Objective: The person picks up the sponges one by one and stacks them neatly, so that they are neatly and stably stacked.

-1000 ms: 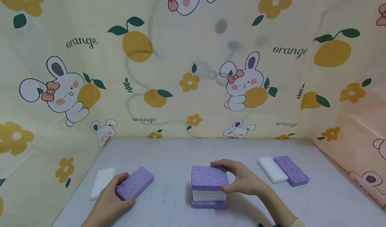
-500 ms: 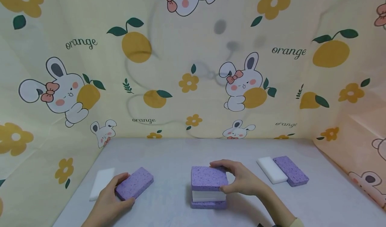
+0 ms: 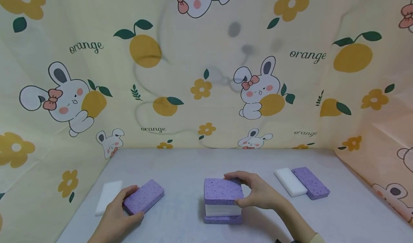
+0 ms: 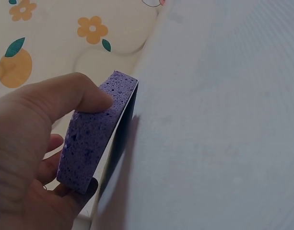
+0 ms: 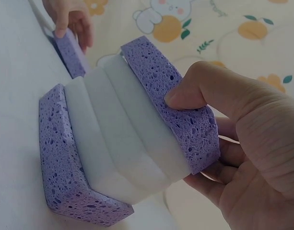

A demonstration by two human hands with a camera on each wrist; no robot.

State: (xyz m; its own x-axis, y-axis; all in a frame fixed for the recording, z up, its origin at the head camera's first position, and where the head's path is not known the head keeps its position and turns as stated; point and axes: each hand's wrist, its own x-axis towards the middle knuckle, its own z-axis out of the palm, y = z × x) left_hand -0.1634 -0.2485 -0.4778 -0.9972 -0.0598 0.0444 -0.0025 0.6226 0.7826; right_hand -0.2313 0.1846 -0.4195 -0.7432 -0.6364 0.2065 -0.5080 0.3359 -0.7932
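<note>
From where I'm standing, both of the person's hands are busy, well apart from each other over the pale surface (image 3: pixel 180 171). The right hand (image 3: pixel 258 191) has its thumb and fingers clamped on the upper purple sponge (image 3: pixel 222 190) of a stack in the middle, gripping it from the right side, the thumb on the near edge and the fingers at the far one. Under that sponge sit three white sponges (image 5: pixel 111 132), one on another, and a lower purple sponge (image 3: pixel 222 220) lies at the bottom, flat on the surface, jutting out a little past the white ones.

Over to the left, the left hand (image 3: pixel 117 214) pinches a loose purple sponge (image 3: pixel 145 197) between thumb and fingers. It sits at a slant, with a dark wedge of shadow beneath; I can't tell whether any edge touches the surface. Just beside that hand, partly hidden by it, lies a left white sponge (image 3: pixel 108 196).

On the right, beyond the right hand, a right white sponge (image 3: pixel 290 182) and a right purple sponge (image 3: pixel 311 183) lie flat, touching along their long sides. Behind everything hangs a cream backdrop (image 3: pixel 184 45) printed with rabbits, oranges and flowers.
</note>
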